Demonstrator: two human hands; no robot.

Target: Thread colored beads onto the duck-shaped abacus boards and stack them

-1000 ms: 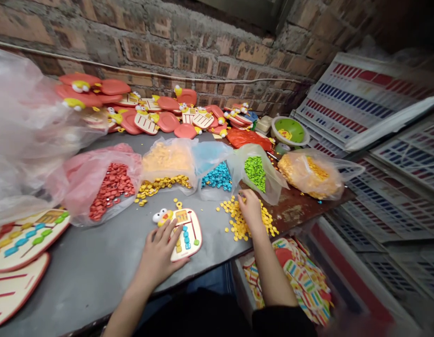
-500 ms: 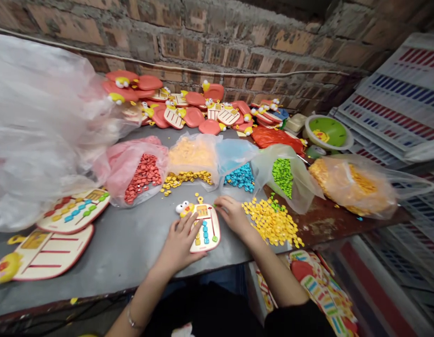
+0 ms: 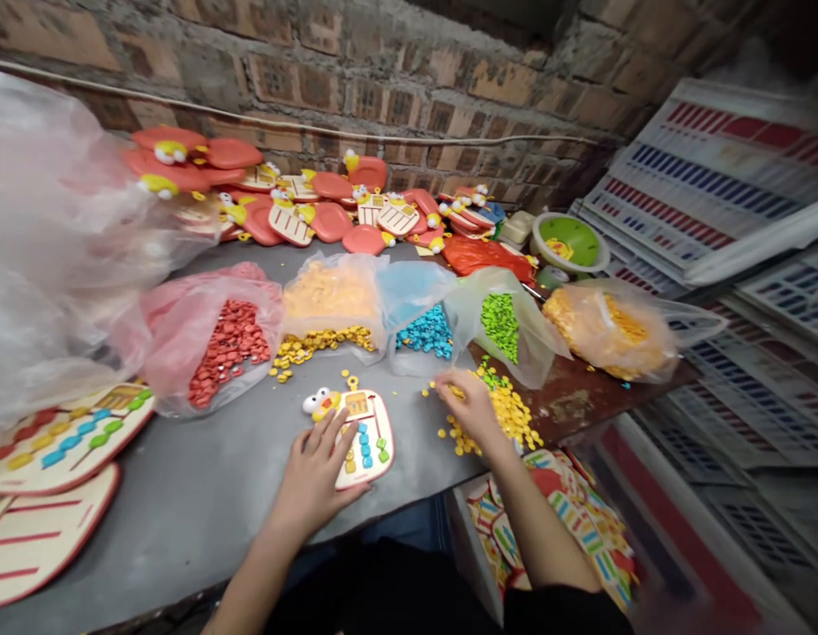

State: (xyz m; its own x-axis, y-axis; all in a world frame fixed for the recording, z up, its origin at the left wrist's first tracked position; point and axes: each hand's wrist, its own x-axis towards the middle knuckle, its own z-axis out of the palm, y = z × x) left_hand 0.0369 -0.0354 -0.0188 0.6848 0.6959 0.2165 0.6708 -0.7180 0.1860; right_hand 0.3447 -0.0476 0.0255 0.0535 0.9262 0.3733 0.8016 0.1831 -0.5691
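Note:
A cream toy counting board (image 3: 382, 401) with a red rim and a yellow duck head lies on the grey table. Yellow, blue and green beads sit in its slots; the right slot has green beads only at its lower end. My left hand (image 3: 316, 472) holds the board, fingers stretched over its left part and thumb along the lower edge, hiding some of it. My right hand (image 3: 471, 410) is at the left side of a heap of yellow pieces (image 3: 514, 414), fingers curled and fingertips together. What they pinch, if anything, is too small to make out.
Bags of red (image 3: 229, 344), gold (image 3: 329, 339), blue (image 3: 425, 331) and green beads (image 3: 499, 326) stand behind the board. Finished-looking boards (image 3: 71, 432) lie left. More duck boards (image 3: 329, 220) pile along the brick wall. A box of boards (image 3: 560, 511) is below right, near stacked crates (image 3: 713, 185).
My right hand has moved from the board's right edge to the yellow pieces. Another green bead now shows in the right slot. My left hand stays on the board; the view has shifted right.

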